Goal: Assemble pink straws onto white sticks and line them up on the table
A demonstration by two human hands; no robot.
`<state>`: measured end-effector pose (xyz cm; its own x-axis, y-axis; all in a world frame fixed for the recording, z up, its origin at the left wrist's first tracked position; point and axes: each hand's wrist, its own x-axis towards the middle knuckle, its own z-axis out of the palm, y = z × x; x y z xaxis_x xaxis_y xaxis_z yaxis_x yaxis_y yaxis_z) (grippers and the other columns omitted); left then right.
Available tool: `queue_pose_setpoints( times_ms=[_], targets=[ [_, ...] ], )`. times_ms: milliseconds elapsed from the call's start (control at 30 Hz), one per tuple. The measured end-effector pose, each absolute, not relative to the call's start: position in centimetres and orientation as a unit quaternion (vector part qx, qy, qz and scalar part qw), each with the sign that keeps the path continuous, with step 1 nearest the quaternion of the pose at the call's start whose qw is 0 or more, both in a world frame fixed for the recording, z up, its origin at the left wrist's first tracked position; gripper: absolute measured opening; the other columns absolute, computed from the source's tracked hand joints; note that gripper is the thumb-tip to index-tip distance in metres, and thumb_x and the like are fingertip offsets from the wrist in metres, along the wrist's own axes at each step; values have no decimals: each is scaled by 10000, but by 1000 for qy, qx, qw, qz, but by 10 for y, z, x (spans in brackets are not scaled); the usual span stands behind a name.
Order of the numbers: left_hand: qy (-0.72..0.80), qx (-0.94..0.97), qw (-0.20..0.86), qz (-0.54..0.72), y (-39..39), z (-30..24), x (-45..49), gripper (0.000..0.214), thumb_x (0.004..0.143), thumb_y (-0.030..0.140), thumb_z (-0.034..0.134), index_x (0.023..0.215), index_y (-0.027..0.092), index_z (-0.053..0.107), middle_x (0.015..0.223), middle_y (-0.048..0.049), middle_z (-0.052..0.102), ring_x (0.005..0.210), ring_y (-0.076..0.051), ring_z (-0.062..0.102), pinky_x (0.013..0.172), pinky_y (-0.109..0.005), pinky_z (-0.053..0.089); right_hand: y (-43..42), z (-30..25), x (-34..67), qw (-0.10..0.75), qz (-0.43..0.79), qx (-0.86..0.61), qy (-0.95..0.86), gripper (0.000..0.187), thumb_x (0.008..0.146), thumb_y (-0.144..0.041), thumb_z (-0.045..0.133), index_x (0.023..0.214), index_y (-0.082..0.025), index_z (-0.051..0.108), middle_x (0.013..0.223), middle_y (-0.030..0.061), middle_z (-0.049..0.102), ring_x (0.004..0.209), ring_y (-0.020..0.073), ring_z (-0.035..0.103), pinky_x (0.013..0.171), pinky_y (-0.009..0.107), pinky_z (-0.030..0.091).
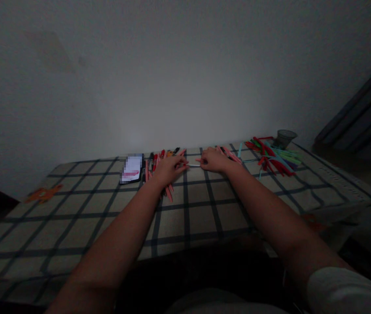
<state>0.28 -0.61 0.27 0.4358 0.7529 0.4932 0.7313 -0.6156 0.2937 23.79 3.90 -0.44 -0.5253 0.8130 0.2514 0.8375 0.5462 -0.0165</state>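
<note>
A thin white stick (194, 165) spans the gap between my two hands, just over the checked tablecloth (201, 205). My left hand (170, 169) pinches its left end between thumb and fingertips. At the other end my right hand (212, 160) is closed, its fingers curled round the stick. Pink pen-like sticks (169, 192) lie under and beside my left hand, with red and dark ones (155, 161) behind it. More pink sticks (233, 155) lie just behind my right hand. The dim light hides their exact kind.
A phone with a lit screen (132, 169) lies left of the sticks. At the right is a pile of red, green and purple fuzzy strips (275, 159), near a dark cup (284, 138). The wall (185, 87) rises right behind the table.
</note>
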Motion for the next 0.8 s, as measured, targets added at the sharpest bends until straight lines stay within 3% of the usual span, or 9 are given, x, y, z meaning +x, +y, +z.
queue_pose_setpoints(
  times_ms=[367,633,800],
  targets=[
    [451,845,-19,287,-5,10,0,193,847,379,624,958,230,675,971,-22,698,890,-185,606,764,-292,419,35,4,238,171,-25,-478,-861,190,808,-315,586,828,-178,717,915,101,677,934,238,547,819,336,358],
    [480,840,-90,237,2,21,-17,282,898,428,527,1067,282,699,973,-39,697,949,-217,554,819,-326,400,40,6,241,332,165,-436,-820,230,785,-341,607,886,-152,691,840,47,690,770,157,594,689,253,412],
    [504,825,-108,231,9,15,-24,269,894,409,531,1049,283,711,978,-40,703,929,-220,555,795,-330,406,38,5,240,325,218,-412,-823,204,781,-313,614,881,-154,694,842,41,698,771,148,610,705,248,439]
  ],
)
